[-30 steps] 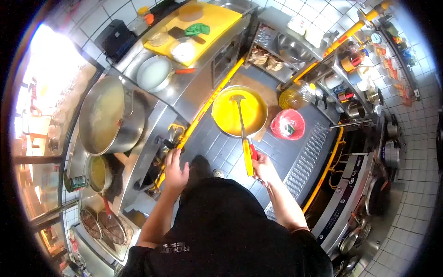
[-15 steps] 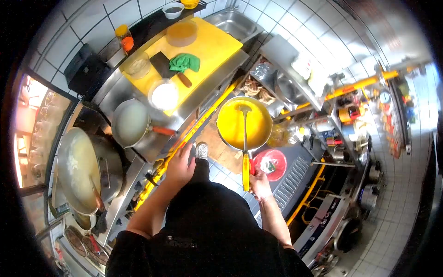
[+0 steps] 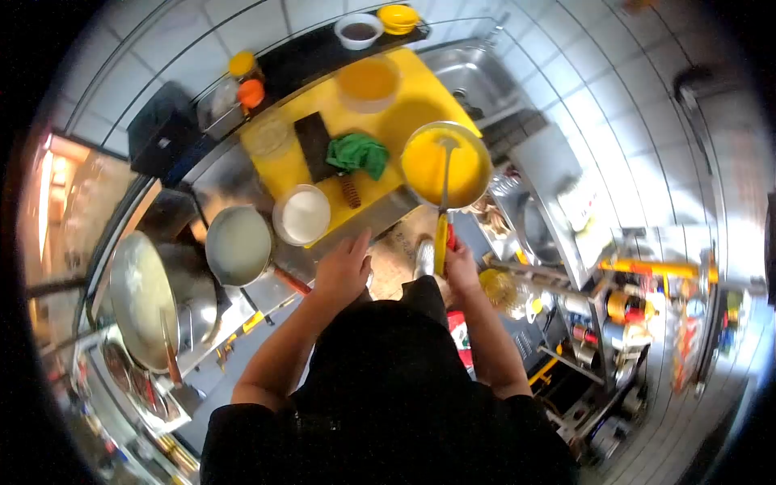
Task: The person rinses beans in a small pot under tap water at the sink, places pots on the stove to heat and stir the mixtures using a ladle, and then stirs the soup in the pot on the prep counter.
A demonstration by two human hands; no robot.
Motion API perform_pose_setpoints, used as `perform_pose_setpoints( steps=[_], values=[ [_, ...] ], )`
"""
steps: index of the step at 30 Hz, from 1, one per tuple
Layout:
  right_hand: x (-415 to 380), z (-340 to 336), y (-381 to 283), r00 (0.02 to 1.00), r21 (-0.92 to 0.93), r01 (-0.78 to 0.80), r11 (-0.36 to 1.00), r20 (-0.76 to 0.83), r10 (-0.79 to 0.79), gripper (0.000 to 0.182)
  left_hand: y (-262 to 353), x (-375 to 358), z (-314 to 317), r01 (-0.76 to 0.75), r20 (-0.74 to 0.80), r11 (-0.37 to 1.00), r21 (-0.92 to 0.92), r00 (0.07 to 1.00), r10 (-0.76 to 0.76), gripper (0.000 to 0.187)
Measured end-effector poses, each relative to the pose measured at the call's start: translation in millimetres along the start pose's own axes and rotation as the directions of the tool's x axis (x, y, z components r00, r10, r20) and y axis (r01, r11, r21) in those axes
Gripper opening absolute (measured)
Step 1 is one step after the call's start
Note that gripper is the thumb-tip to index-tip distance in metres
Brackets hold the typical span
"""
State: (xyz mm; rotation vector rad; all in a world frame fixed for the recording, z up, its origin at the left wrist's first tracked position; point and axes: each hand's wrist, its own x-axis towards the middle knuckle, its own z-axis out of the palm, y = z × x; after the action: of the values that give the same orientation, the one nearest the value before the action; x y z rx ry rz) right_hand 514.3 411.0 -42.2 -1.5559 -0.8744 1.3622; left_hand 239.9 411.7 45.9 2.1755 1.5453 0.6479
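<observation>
The round metal pan of yellow liquid (image 3: 446, 166) is now held just right of centre in the upper half of the frame, its rim overlapping the right edge of the yellow cutting board (image 3: 404, 93); a second ago it was carried low over the dark tiled floor, so it has been brought up to the steel desk (image 3: 230, 174). A ladle (image 3: 444, 174) lies in it, its handle running down along the pan's yellow handle. Both handles are clasped by the right hand (image 3: 459, 267), the grip closed around them. The left hand (image 3: 343, 271), earlier down at the stove's front, is now raised toward the desk edge with fingers spread, holding nothing. On the board lie a green cloth (image 3: 360, 153), a dark cleaver (image 3: 315, 145) and a white tub (image 3: 303, 214). A saucepan of pale liquid (image 3: 238, 245) stands at centre left. From the pan's place, a set-down on the board seems close.
</observation>
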Motion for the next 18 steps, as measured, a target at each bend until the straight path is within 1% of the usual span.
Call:
perform_pose_setpoints(
  steps=[3,4,7,8,10,13,14,15,17,18],
  values=[
    [44,-6,-47,0.965,0.054,-0.232,0.971,0.135,0.223,0.019,-9,6,19,0.123,-0.085,0.989,0.081,0.990,-0.116,0.048],
    [60,-9,-49,0.959,0.152,-0.254,0.955,0.169,0.228,0.016,-9,10,27,0.164,-0.118,0.981,0.103,0.981,-0.151,0.047],
    [102,-22,-71,0.939,0.105,-0.264,0.959,0.256,0.231,0.006,5,21,33,0.317,-0.153,0.940,0.125,0.942,-0.298,0.045],
    [114,-28,-79,0.925,0.061,-0.296,0.953,0.268,0.270,0.006,9,27,37,0.355,-0.166,0.924,0.143,0.929,-0.331,0.045],
    [142,-39,-81,0.925,0.011,-0.277,0.961,0.275,0.264,0.006,15,36,53,0.431,-0.196,0.885,0.177,0.896,-0.398,0.046],
    [171,-48,-89,0.907,-0.025,-0.296,0.955,0.305,0.289,0.005,9,58,91,0.606,-0.167,0.784,0.134,0.794,-0.585,0.051],
    [178,-52,-92,0.899,-0.047,-0.310,0.950,0.312,0.309,0.005,16,78,88,0.691,-0.122,0.718,0.085,0.722,-0.681,0.060],
    [185,-54,-94,0.892,-0.066,-0.321,0.945,0.315,0.325,0.004,11,91,97,0.697,-0.195,0.711,0.094,0.713,-0.674,0.062],
    [194,-61,-93,0.888,-0.157,-0.269,0.950,0.342,0.308,0.005,-14,108,126,0.703,-0.337,0.702,0.113,0.692,-0.638,0.066],
    [198,-63,-92,0.886,-0.201,-0.235,0.951,0.358,0.295,0.005,-33,114,140,0.726,-0.345,0.669,0.156,0.675,-0.652,0.069]
  ],
)
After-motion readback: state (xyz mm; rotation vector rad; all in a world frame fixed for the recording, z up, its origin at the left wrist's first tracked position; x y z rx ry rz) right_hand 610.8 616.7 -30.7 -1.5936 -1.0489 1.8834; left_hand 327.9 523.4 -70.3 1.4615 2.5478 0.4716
